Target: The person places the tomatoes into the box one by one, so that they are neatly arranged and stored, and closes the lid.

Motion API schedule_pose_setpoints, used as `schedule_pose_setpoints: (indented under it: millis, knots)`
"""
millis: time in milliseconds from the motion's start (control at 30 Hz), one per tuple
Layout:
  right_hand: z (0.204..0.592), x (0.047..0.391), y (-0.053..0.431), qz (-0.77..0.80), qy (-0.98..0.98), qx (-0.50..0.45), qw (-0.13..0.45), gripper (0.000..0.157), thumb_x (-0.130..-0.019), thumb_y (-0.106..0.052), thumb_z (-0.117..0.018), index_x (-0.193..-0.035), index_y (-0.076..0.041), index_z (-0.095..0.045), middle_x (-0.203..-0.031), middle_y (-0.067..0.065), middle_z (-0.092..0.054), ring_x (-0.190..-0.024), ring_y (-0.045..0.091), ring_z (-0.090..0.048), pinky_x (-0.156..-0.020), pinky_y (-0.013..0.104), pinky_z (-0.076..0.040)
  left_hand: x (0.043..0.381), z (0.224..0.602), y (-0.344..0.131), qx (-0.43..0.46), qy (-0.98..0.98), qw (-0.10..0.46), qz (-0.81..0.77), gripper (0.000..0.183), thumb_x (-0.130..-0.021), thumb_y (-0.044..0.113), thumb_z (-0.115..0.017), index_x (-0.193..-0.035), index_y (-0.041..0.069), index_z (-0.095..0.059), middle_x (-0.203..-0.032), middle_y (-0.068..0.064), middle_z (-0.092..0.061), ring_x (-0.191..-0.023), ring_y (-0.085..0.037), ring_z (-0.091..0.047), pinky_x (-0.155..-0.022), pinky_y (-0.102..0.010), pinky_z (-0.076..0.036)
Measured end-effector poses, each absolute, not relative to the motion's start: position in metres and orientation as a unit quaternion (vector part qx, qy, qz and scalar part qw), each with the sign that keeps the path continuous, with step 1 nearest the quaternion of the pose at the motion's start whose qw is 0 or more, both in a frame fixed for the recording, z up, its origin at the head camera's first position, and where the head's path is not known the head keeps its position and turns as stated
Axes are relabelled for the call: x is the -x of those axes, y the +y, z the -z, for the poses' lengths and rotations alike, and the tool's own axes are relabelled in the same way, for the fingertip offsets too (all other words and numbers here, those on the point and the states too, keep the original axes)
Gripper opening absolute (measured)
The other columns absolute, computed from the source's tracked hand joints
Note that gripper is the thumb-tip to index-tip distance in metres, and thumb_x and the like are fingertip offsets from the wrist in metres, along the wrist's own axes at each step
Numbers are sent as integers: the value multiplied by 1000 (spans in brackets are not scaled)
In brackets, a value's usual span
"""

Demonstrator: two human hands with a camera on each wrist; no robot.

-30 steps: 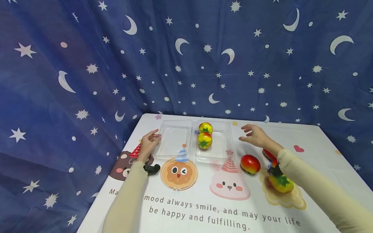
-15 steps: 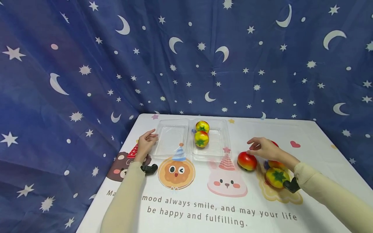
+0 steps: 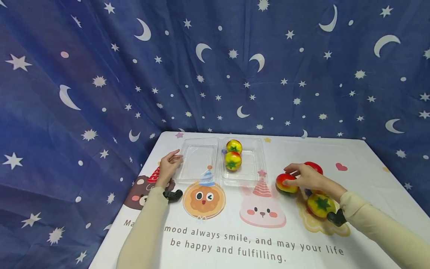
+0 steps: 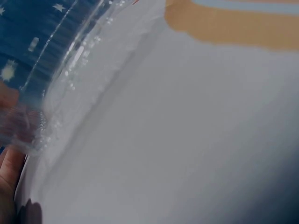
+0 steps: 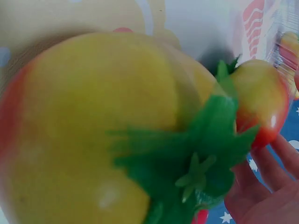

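Observation:
A clear plastic hinged box lies spread open on the table, its lid half (image 3: 198,158) to the left and its base (image 3: 250,164) to the right. Two red-yellow toy fruits (image 3: 233,160) with green leafy tops sit in the base's left side. My left hand (image 3: 169,166) holds the lid's left edge; in the left wrist view the clear plastic (image 4: 70,79) passes by its fingers. My right hand (image 3: 305,176) grips another red-yellow toy fruit (image 3: 282,183), thumb on the near side, fingers behind. Its green top (image 5: 226,72) faces away from the palm in the right wrist view.
More toy fruits lie under and beside the right forearm: a leafy-topped one (image 3: 320,205), large in the right wrist view, and a red one (image 3: 314,166) behind the hand. A printed white cloth (image 3: 215,250) covers the table. A blue star curtain (image 3: 218,74) hangs behind.
My right hand has come down from beside the box toward me and closed on the red-yellow toy fruit. The left hand stays at the lid edge. The head view has shifted slightly.

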State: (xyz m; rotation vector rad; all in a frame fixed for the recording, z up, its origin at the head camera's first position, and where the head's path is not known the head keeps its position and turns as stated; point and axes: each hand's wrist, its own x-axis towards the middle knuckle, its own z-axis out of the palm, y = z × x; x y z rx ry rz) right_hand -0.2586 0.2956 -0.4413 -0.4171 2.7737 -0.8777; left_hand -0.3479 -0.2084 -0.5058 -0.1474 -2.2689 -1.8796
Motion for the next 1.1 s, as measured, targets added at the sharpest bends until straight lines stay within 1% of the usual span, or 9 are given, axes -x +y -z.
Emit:
schedule_pose_setpoints:
  millis: [133,267,367,600,667,733,833,900,1100]
  knots:
    - [445,261,295,279,944,144,105,65,-77,-33,-85,-128,-1,-60,-121,20,-63,-107,36,-58,-86,48,-55,353,510,-211,53,-758,98,643,47,-90,-3,-65,-135,-8,-54,-119,-33,-62,-86,-18,-67,-74,-31,-59]
    - [449,264,294,259,949,148,97,66,-73,-26,-88,-127,-1,-60,-117,18,-64,-102,32,-60,-87,49,-54,364,525,-212,54,-760,109,639,47,-91,0,-66,-136,-4,-56,-117,-29,-65,-82,-7,-65,-70,-22,-57]
    - [450,266,295,249,954,142,89,66,-72,-24,-89,-126,0,-60,-114,18,-63,-99,30,-59,-86,48,-55,370,536,-213,53,-764,120,631,46,-91,3,-66,-136,-1,-57,-117,-25,-66,-82,-3,-64,-67,-17,-54]
    - [446,271,298,221,964,139,58,64,-73,-26,-88,-122,6,-61,-106,19,-59,-93,31,-57,-86,50,-54,372,540,-215,53,-766,125,629,46,-91,4,-66,-136,0,-57,-116,-24,-67,-83,-3,-64,-67,-16,-54]
    - [441,272,299,231,962,142,43,64,-74,-26,-86,-121,9,-60,-106,21,-61,-90,30,-58,-84,48,-55,366,531,-215,53,-767,115,629,47,-92,3,-66,-137,-2,-56,-118,-26,-66,-85,-7,-65,-71,-21,-57]
    - [435,273,299,244,958,147,28,63,-75,-25,-84,-120,11,-59,-107,23,-63,-89,30,-59,-82,47,-55,359,521,-213,56,-768,108,629,47,-92,2,-65,-137,-4,-55,-119,-28,-65,-89,-15,-67,-76,-29,-58]
    - [426,276,297,268,953,143,14,63,-78,-24,-82,-123,13,-57,-112,26,-63,-93,35,-60,-83,49,-54,349,508,-211,58,-770,99,628,47,-92,0,-64,-137,-7,-53,-119,-31,-63,-94,-27,-66,-81,-42,-58]
    - [420,278,294,277,951,140,9,61,-80,-24,-80,-124,12,-56,-114,26,-63,-99,38,-60,-86,51,-53,347,506,-210,60,-770,102,627,46,-92,-1,-64,-136,-7,-54,-119,-31,-63,-95,-30,-66,-82,-44,-57]
    - [407,286,276,322,936,141,0,57,-84,-22,-76,-127,10,-56,-116,25,-63,-104,41,-60,-86,49,-55,347,506,-210,59,-763,99,636,47,-91,-2,-64,-136,-8,-53,-119,-33,-62,-90,-23,-67,-77,-32,-59]
